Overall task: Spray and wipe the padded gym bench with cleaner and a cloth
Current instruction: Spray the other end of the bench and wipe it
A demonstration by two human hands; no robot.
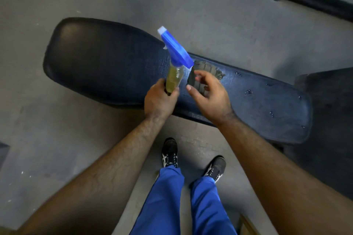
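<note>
While the left hand (159, 99) gripped the bottle (173, 78) low on its body, fingers curled round it, the blue trigger head (176, 49) tilted up & away over the bench (107, 61), white nozzle toward the far left. Right hand (209, 94) sat just beside the bottle, to its right, fingers loosely curled w/ thumb out, near a dark cloth (193, 80) between it & the bottle; can't tell if it actually pinched the cloth. Bench pad lay under both hands, running left to right, w/ a torn patch (208, 69) just beyond the right hand & wet droplets (248, 92) further right. Shoes (170, 152) & blue trousers (168, 200) stood below on grey floor (57, 139).
</note>
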